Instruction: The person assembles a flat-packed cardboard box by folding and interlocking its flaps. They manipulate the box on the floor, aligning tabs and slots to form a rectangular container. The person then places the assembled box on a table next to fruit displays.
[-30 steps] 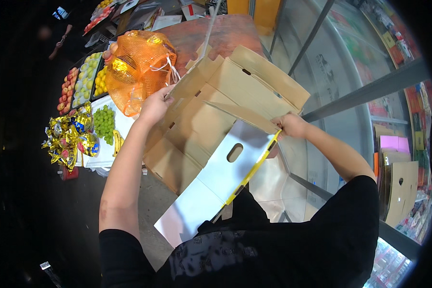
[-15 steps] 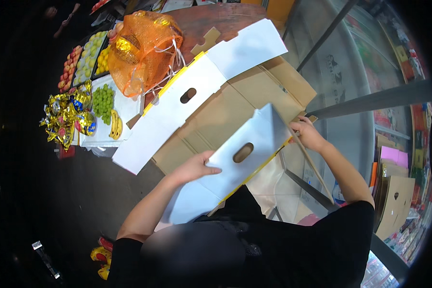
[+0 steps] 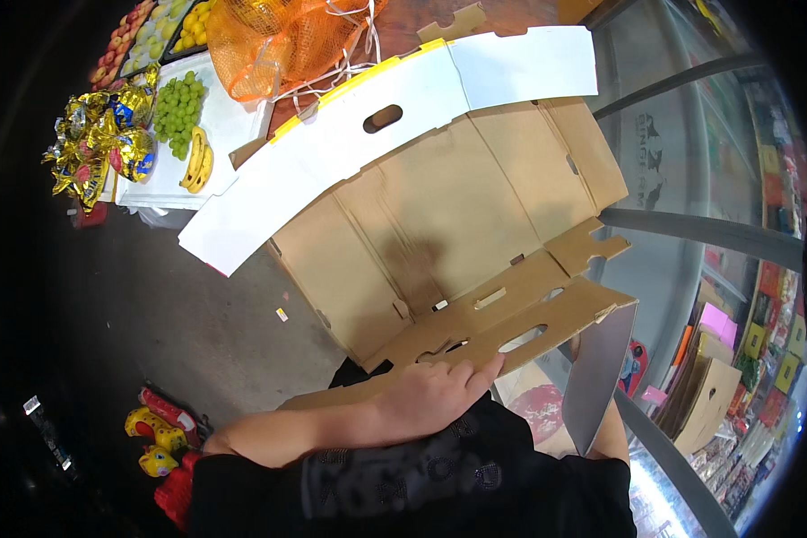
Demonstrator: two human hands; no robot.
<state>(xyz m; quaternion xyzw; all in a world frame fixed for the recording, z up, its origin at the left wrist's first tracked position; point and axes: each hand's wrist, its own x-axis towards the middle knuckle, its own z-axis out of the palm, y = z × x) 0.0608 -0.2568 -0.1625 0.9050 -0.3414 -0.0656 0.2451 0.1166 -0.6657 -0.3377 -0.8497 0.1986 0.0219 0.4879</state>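
Note:
A large cardboard box (image 3: 462, 184) lies unfolded before me, brown inside and white outside, with a slotted white side panel standing along its far edge. My left hand (image 3: 435, 394) lies against the near brown panel, close to its oval hand slot; its fingers are stretched out and I see no thumb wrapped round the edge. The near panel is turned with its brown face up. At its right end a white end flap (image 3: 599, 381) stands up and hides my right hand. Only my right forearm (image 3: 611, 438) shows, behind and below that flap.
An orange mesh bag (image 3: 273, 49) sits beyond the box. Green grapes (image 3: 178, 112), bananas (image 3: 197, 161) and gold foil packages (image 3: 103, 139) are at the left. A metal-framed glass partition (image 3: 708, 231) runs along the right. Flattened cartons (image 3: 710, 403) lean behind it.
The near panel has turned over, from white face to brown face up. My left hand has moved right and down along it. My right hand has dropped behind the end flap.

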